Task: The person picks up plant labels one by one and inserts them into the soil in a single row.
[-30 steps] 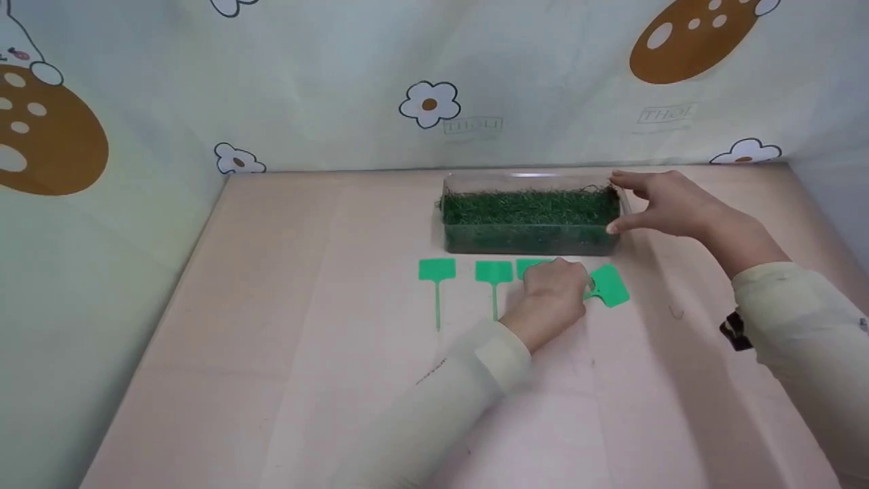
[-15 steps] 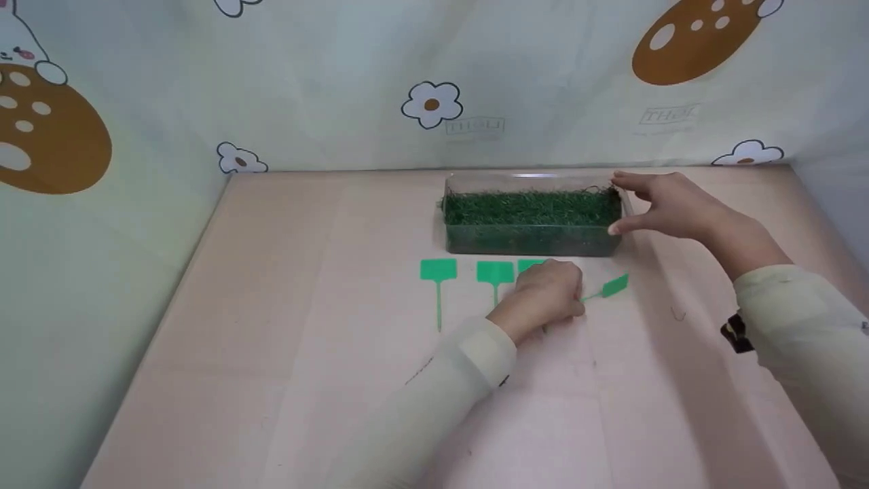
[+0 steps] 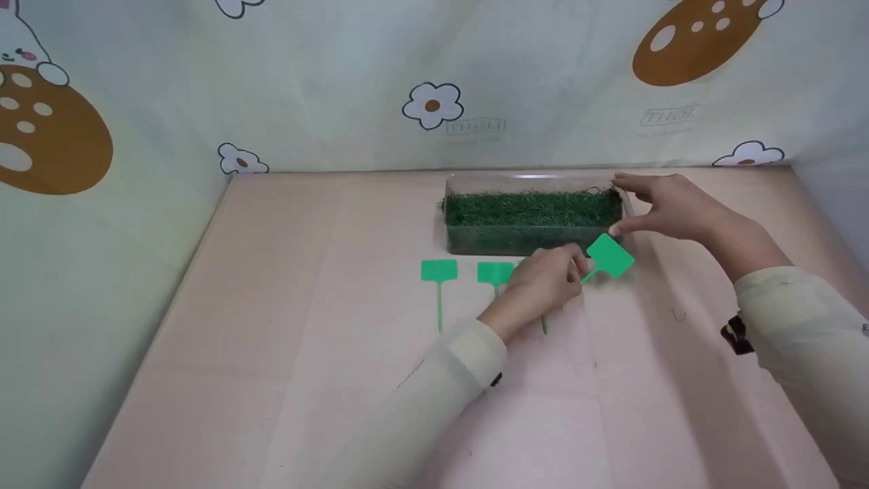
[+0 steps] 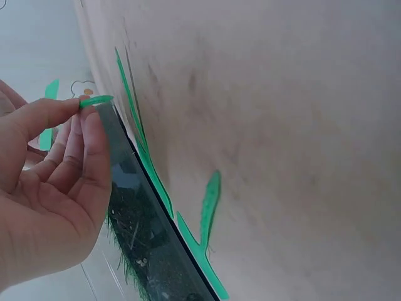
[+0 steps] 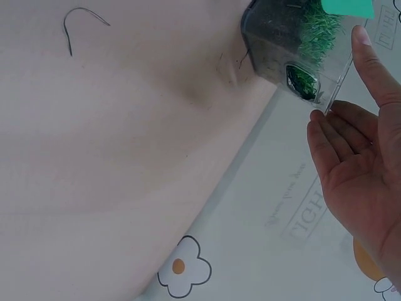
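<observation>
My left hand (image 3: 540,280) pinches a green T-shaped plant label (image 3: 610,256) by its stem, between thumb and fingers. The label's flat head tilts up to the right, raised before the box's front right corner. In the left wrist view its stem (image 4: 95,100) juts from the fingertips. A clear plastic box (image 3: 516,241) filled with artificial grass (image 3: 536,207) stands at the back of the table. Its right end is gripped by my right hand (image 3: 682,209), thumb at the front corner and forefinger at the back one.
Two more labels lie before the box, a left one (image 3: 439,269) and a middle one (image 3: 495,272). A third label's stem (image 3: 544,324) shows below my left hand, which hides its head. A patterned cloth wall (image 3: 339,88) rises behind the table. A dark curved strand (image 5: 81,11) lies on the tabletop.
My left hand has lifted the rightmost label off the table, turning its head upward and toward the box's right corner. The right hand keeps its grip and the box stays put.
</observation>
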Tool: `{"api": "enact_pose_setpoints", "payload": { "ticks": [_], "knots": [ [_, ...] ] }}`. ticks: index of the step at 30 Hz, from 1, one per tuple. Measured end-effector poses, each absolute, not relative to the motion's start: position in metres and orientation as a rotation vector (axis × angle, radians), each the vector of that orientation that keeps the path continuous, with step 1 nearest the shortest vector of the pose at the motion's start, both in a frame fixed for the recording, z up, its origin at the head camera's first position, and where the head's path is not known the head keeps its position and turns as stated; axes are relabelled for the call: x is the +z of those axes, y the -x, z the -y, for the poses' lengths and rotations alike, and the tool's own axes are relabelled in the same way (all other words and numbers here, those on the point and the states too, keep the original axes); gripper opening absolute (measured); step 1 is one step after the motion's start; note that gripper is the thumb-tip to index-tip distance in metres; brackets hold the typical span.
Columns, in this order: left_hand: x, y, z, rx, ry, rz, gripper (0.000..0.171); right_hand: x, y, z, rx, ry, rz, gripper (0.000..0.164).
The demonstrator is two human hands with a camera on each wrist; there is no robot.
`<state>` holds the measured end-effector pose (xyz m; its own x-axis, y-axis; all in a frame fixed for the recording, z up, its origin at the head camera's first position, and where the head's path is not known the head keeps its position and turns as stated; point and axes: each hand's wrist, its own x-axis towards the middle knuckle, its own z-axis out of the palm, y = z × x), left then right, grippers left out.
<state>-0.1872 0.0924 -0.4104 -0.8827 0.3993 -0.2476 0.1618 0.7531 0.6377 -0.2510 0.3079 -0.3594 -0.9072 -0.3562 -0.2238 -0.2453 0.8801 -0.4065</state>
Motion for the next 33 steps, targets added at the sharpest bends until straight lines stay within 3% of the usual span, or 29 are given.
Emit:
{"api": "enact_pose_setpoints", "payload": {
  "ticks": [4, 15, 25, 33],
  "knots": [
    [-0.409, 0.189, -0.091, 0.990, -0.411, -2.598, 0.017, -0.360, 0.251, -0.308, -0.551, 0.441, -2.754, 0.086],
    [-0.404, 0.193, -0.091, 1.048, -0.361, -2.663, 0.008, -0.361, 0.252, -0.310, -0.550, 0.468, -2.765, 0.074],
    [-0.386, 0.203, -0.084, 1.253, -0.348, -2.627, 0.007, -0.362, 0.252, -0.307, -0.604, 0.401, -2.744, 0.092],
    [-0.374, 0.217, -0.082, 1.524, -0.420, -2.621, 0.014, -0.363, 0.253, -0.307, -0.610, 0.406, -2.746, 0.088]
  ]
}}
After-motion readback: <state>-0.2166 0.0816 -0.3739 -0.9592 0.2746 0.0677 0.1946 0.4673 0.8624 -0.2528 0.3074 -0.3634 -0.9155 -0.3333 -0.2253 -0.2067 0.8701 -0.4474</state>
